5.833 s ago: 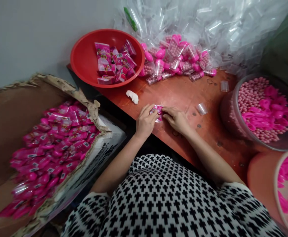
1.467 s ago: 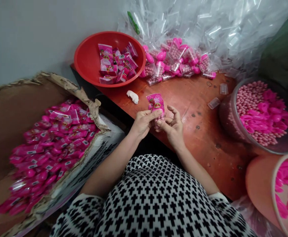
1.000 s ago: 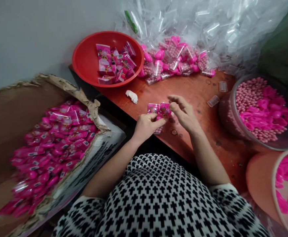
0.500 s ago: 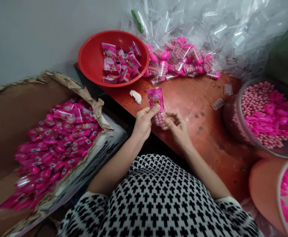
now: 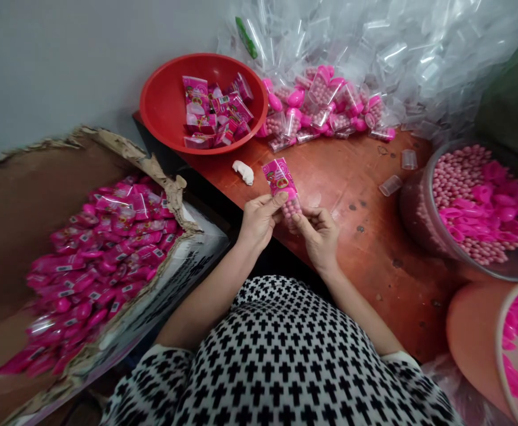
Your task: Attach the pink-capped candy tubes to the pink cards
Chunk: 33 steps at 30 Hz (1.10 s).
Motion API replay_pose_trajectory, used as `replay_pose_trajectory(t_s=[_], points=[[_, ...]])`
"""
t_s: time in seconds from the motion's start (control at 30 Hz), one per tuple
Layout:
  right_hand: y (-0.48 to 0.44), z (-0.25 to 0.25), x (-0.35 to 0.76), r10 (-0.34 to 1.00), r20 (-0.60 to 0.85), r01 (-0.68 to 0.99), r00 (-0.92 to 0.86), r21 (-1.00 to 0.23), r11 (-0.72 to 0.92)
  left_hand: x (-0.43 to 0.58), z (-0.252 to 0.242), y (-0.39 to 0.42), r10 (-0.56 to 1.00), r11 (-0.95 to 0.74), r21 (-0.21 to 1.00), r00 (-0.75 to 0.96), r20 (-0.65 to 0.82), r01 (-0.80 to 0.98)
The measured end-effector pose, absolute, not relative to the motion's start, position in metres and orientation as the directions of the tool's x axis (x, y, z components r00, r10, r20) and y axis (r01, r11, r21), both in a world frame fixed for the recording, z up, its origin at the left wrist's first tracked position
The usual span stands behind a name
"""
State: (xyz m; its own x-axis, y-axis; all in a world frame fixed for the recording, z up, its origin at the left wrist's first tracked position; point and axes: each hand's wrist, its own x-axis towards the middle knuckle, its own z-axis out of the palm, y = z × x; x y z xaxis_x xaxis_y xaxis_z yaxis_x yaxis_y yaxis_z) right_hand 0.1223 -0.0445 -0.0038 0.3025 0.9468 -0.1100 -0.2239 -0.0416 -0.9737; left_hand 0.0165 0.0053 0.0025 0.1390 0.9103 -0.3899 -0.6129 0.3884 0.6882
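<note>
Between my hands is a clear candy cup (image 5: pixel 292 207) filled with small pink balls, its upper part inside a pink printed wrapper (image 5: pixel 278 176). My left hand (image 5: pixel 260 220) pinches the wrapped cup from the left, the thumb lying across its front. At the lower end of the cup, my right hand (image 5: pixel 319 234) is closed on it with thumb and bent fingers. The cup tilts, with the flat wrapper end pointing away from me. Its underside and some fingertips are hidden.
A red bowl (image 5: pixel 152 127) holds several pink wrappers. Filled cups (image 5: pixel 325 112) and clear cups lie heaped at the back. A carton (image 5: pixel 14 207) of wrapped candy stands left. On the right are a tub (image 5: pixel 418 219) of pink balls and a peach bucket (image 5: pixel 472 337).
My right hand has closed in on the cup's lower end, its thumb now pressed against it. The cup has tilted, its lower end shifting slightly right. My left hand keeps its hold.
</note>
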Motion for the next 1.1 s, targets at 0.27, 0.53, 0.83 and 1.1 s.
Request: replay_pose_trajectory(t_s=[0.27, 0.53, 0.83, 1.1], points=[[-0.038, -0.008, 0.118, 0.926, -0.266, -0.423, 0.268, -0.896, -0.135, 0.024, 0.007, -0.005, 0.9, 0.372, 0.669, 0.073, -0.43, -0.644], [-0.039, -0.01, 0.12, 0.919, -0.293, -0.439, 0.262, -0.885, -0.157, 0.017, 0.005, 0.0, 0.903, 0.386, 0.648, 0.126, -0.41, -0.657], [-0.047, -0.012, 0.114, 0.936, -0.087, -0.182, 0.34, -0.983, -0.025, 0.023, 0.003, -0.001, 0.894, 0.397, 0.653, 0.109, -0.435, -0.645], [-0.041, -0.01, 0.114, 0.928, -0.271, -0.464, 0.256, -0.877, -0.128, 0.022, 0.005, -0.008, 0.876, 0.467, 0.662, 0.207, -0.435, -0.586]])
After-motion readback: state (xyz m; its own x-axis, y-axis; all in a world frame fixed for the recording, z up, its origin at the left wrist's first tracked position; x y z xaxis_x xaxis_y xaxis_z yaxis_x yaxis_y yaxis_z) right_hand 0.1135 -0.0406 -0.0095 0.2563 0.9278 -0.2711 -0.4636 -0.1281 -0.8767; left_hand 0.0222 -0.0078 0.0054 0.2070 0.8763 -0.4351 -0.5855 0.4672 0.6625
